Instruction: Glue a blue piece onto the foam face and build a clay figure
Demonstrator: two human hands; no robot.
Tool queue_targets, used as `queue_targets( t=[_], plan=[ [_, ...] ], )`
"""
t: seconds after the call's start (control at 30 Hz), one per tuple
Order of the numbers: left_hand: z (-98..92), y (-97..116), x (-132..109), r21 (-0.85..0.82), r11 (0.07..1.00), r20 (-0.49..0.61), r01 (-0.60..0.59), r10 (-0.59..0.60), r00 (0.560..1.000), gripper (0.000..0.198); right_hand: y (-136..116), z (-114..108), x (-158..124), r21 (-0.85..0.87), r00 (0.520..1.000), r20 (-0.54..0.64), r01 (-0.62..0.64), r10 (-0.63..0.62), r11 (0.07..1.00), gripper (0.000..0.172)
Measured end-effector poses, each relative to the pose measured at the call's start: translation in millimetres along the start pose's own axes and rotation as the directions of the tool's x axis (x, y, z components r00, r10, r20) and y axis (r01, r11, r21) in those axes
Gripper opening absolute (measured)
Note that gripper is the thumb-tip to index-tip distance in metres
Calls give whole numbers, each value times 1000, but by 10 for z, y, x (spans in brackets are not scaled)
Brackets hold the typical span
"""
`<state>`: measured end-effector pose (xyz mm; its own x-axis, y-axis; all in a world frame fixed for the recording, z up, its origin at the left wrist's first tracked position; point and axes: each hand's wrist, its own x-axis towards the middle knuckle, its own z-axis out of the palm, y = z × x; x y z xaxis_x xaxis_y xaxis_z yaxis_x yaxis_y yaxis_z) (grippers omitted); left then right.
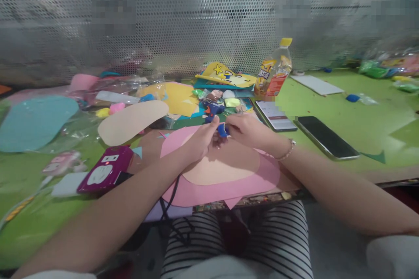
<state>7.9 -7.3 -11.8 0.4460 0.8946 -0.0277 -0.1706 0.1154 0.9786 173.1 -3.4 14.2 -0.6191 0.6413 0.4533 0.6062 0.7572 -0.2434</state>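
Note:
Between my two hands is a small blue lump that looks like modelling clay (223,130). The curled fingers of my right hand (245,128) pinch it from the right. My left hand (207,138) closes on it from the other side, thumb upward and fingers folded beneath. Below both hands lies a cream paper cutout (225,163) on top of a larger pink paper sheet (196,194). Just past my fingertips sits a dark blue packet (214,110), beside several small coloured lumps, some in clear wrap, such as a pale yellow one (232,103).
Two phones (276,115) (327,137) lie to the right, before a bottle with a yellow cap (281,67). On the left are a purple device (106,170) with a cable, a cream cutout (132,122) and a teal sheet (36,122). A perforated metal panel (196,17) stands behind.

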Motion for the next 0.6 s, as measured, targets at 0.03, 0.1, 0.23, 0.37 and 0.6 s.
queue_targets(
  t=[0.03,0.1,0.23,0.37,0.6],
  plan=[
    [1,1,-6,-4,1000,10,-30,30,999,49,1,-5,-1,-13,999,-12,-32,32,999,21],
    [5,11,-19,11,997,8,-76,76,997,45,-1,-18,1,-6,996,-4,-93,93,996,21],
    [30,42,-41,6,996,-5,-87,87,996,36,-18,-38,10,115,979,107,-188,176,975,23],
    [51,50,-39,-79,995,-25,-52,50,998,35,1,-11,17,306,943,231,-303,238,903,23],
    [-7,42,16,-179,983,50,49,-40,998,33,74,-5,19,517,915,355,-363,192,775,23]
  ],
)
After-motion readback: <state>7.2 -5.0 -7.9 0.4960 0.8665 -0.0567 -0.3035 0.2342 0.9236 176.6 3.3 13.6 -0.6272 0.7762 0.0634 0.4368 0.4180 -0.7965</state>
